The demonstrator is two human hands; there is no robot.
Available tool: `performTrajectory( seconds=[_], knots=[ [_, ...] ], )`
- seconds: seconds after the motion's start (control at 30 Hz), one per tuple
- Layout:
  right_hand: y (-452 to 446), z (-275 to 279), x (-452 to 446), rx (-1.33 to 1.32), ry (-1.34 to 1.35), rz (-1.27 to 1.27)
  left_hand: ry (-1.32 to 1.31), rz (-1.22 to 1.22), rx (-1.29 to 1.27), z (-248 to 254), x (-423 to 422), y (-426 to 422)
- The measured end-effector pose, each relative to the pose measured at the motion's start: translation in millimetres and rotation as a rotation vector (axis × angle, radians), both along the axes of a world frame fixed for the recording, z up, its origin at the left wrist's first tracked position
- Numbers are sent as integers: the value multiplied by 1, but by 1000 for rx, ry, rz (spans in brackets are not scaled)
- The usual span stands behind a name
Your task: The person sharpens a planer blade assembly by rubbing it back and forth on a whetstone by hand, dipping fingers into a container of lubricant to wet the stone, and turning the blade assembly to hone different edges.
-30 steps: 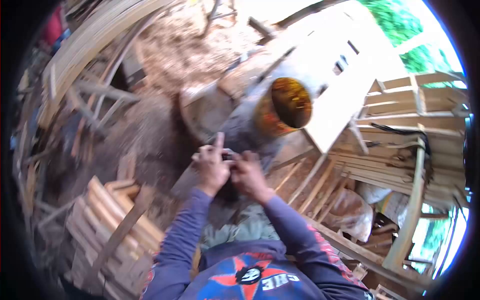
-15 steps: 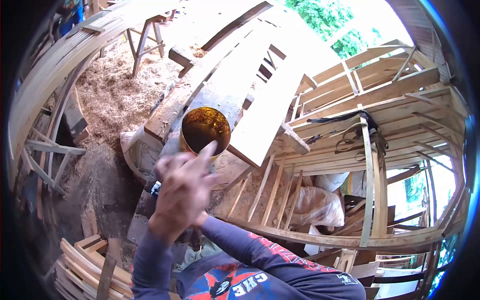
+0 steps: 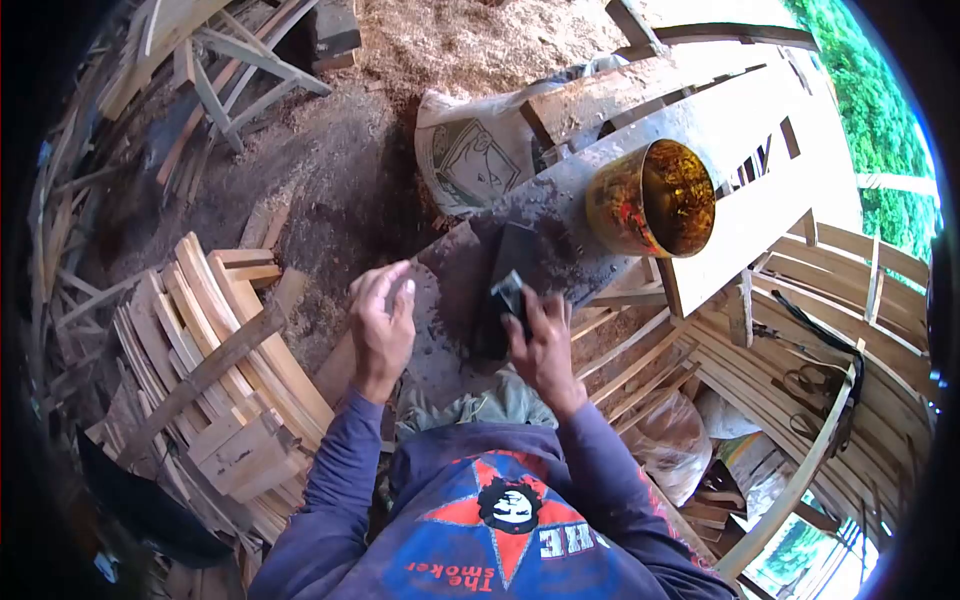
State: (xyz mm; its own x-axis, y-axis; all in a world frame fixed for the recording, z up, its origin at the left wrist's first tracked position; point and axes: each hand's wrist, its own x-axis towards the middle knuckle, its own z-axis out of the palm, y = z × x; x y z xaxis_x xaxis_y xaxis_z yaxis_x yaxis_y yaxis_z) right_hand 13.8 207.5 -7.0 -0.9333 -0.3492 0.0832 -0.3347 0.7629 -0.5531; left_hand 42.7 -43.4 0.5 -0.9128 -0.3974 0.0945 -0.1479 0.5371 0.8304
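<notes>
A dark rectangular block, which looks like a sharpening stone (image 3: 513,250), lies lengthwise on the stained bench board (image 3: 440,330) in front of me. My right hand (image 3: 545,350) is closed on a small flat metal blade (image 3: 508,290), its shiny end over the stone; whether they touch, I cannot tell. To the stone's left, my left hand (image 3: 382,325) hovers over the board's edge, fingers apart and holding nothing. Beyond the stone stands a round, rust-stained can (image 3: 625,205), with an amber-coloured inside and its mouth facing right.
A printed sack (image 3: 470,150) hangs beside the bench's far side. Stacked curved wood strips (image 3: 235,350) lie at my left. On the right is a wooden slatted frame (image 3: 800,370) with plastic bags (image 3: 665,440) beneath. Wood shavings (image 3: 400,60) cover the ground.
My view has tipped down and leftward. The hands, close together and blurred near the can before, are now apart: the right with the blade at the stone, the left off to its side.
</notes>
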Motion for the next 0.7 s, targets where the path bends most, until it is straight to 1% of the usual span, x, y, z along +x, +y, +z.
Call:
performTrajectory(
  seconds=[0.03, 0.1, 0.17, 0.23, 0.27, 0.3, 0.37, 0.43, 0.5, 0.53, 0.57, 0.63, 0.7],
  knots=[
    [-6, 1, -13, -5, 40, 11, -50, 33, 36, -6, 5, -1],
    [-28, 3, -44, -35, 44, -44, -23, 37, 49, -9, 2, -3],
    [-26, 4, -35, -8, 64, -72, -1, 23, 64, 8, 2, -4],
    [-1, 0, -5, -10, 43, 17, 16, 49, 56, 6, 16, -13],
    [4, 2, 7, -27, 46, 14, 10, 64, 53, 3, 20, -16],
    [-2, 0, -3, -28, 50, 9, 14, 59, 51, 1, 15, -17],
    [-20, -2, -30, -3, 139, -1, -47, 99, 134, -5, 8, -9],
    [-42, 14, -54, 24, 39, -66, 65, -9, 49, 16, -14, 6],
    [-23, 6, -35, -29, 90, 7, 165, -100, -47, 39, -21, 12],
    [-10, 5, -13, -34, 57, 6, 167, -177, -124, 44, -19, 10],
    [2, 2, 7, -36, 18, -3, 99, -258, -179, 47, -16, 13],
    [1, -3, -3, 10, -27, 5, 104, -452, -270, 43, -27, 31],
    [-20, 0, -46, 71, 67, 90, 135, -605, -275, 12, -52, 49]
  ],
)
